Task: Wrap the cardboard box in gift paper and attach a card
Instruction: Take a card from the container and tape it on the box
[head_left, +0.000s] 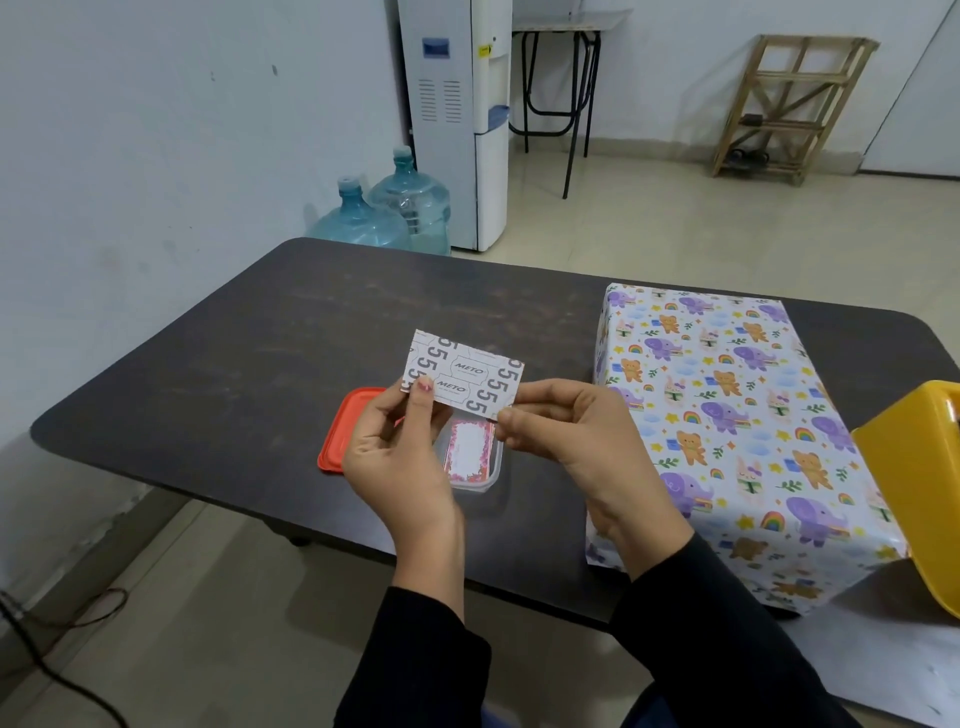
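With left hand (400, 457) and right hand (561, 441) I'm pinching the card (462, 376), probably peeling its backing for the wrapped box (727, 415)

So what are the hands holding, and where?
One small printed card: the left hand pinches its lower-left edge, the right hand its lower-right corner.
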